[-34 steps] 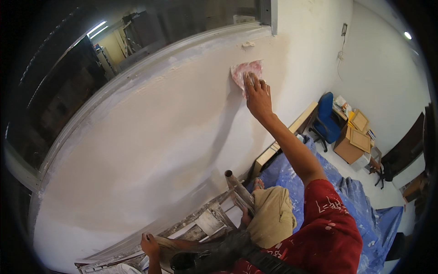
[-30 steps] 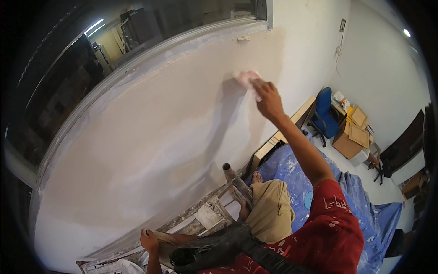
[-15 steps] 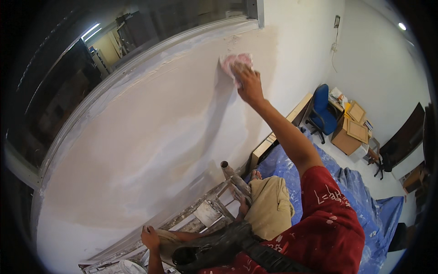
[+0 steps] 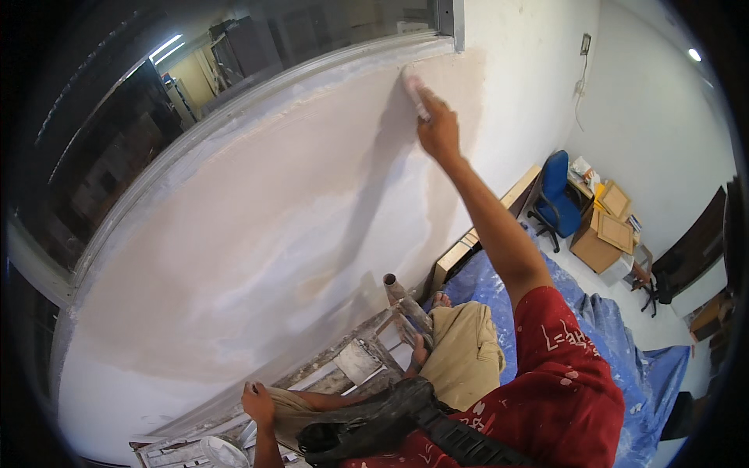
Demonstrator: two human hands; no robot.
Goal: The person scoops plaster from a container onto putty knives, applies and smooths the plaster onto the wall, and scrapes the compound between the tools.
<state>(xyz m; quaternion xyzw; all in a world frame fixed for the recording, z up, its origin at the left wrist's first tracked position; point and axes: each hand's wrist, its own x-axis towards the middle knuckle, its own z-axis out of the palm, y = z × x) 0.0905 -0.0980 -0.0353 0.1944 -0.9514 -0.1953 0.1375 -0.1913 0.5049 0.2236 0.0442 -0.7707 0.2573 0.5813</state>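
R hand point(image 4: 439, 129), bare, is up high on the white wall point(image 4: 460, 175), its fingers pinched narrow on a thin, flat, pinkish-white spreader point(image 4: 413, 86) seen almost edge-on. Spreader is blurry, so exact shape n/a; its far end looks to be on the wall, or v. close, just below the grey metal window frame point(image 4: 234, 111), nr the frame's R end. It's over the broad beige smeared patch point(image 4: 226, 226), w/ a dark shadow running down & L from the hand.

L hand point(image 4: 257, 402) is low, by the bent L knee & the paint-spattered ladder point(image 4: 331, 381). Fingers curled; can't tell if they grip the knee, a rail or nothing. White round tub point(image 4: 222, 452) is nearby, partly cut off at the bottom edge; contents unclear.

Step in hand, my read: smoothing the coat at the patch's upper R, close under the frame. Next move prob. calls for a low, even tool angle, light steady pressure & care not to knock the frame edge, plus balance, since the R arm is at nearly full stretch.

Beyond: crumpled blue plastic sheet point(image 4: 499, 292) on the floor, blue office chair point(image 4: 555, 187) & brown cardboard box point(image 4: 597, 246), all well apart from the tool.
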